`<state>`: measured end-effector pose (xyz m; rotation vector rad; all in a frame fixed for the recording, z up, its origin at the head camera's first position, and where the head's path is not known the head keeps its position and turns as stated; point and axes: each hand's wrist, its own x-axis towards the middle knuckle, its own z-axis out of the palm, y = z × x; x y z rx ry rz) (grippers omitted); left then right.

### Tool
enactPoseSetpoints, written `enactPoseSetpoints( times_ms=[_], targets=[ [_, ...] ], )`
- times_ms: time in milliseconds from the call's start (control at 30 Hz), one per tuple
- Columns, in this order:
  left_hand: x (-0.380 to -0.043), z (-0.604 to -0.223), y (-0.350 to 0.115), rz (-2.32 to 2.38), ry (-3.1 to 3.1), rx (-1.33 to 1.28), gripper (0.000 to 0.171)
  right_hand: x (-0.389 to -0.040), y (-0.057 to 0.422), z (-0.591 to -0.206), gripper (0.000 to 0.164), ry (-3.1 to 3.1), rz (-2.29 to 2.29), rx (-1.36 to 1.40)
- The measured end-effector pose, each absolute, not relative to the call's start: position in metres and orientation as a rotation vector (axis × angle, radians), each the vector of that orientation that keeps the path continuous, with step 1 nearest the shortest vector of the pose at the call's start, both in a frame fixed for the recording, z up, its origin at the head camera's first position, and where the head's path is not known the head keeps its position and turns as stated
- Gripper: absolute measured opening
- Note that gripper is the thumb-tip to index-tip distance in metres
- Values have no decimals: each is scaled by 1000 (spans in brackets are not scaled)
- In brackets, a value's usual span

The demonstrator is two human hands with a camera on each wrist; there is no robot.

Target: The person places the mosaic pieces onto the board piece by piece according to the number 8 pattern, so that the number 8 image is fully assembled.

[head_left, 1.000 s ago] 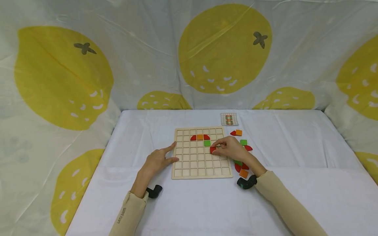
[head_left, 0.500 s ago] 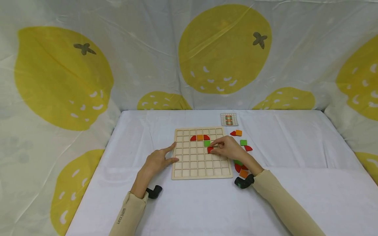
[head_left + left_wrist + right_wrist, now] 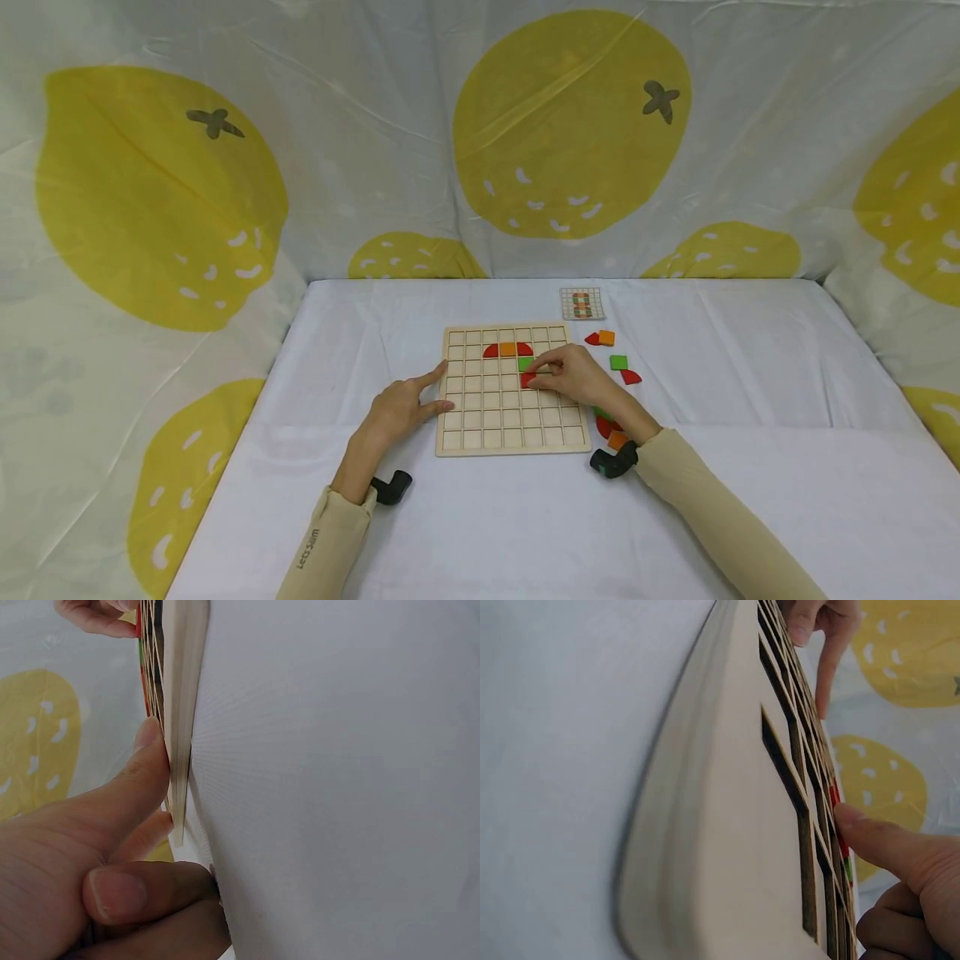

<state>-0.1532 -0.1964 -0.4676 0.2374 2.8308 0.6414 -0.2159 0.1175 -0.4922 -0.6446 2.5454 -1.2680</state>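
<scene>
My right hand (image 3: 573, 373) pinches a red tile (image 3: 527, 381) between thumb and forefinger, right at a cell of the wooden grid board (image 3: 491, 419). Fingertips cover part of the tile. Directly above it in the grid sits a green square tile (image 3: 523, 364). The row beyond holds an orange square (image 3: 507, 349) with a red quarter-round tile (image 3: 491, 351) to its left and another to its right. On the board's left edge, the thumb and forefinger of my left hand (image 3: 397, 407) rest spread apart; its other fingers are bent under in the left wrist view.
Loose tiles lie right of the board: an orange square (image 3: 607, 337) beside a red piece, a green square (image 3: 618, 362) by a red quarter-round (image 3: 631, 377), and several partly under my right wrist. A small pattern card (image 3: 582, 304) lies behind on the white cloth (image 3: 712, 350).
My right hand has moved slightly left with the red tile, bringing it into line under the green square. The left hand and the board have stayed put.
</scene>
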Motion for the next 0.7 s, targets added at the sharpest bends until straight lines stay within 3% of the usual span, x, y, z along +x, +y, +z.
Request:
enactPoseSetpoints(
  times_ms=[700],
  targets=[
    [-152,-469,-196,632,2838,236,78,-203,138,-487,24,2582,-1322,-574]
  ],
)
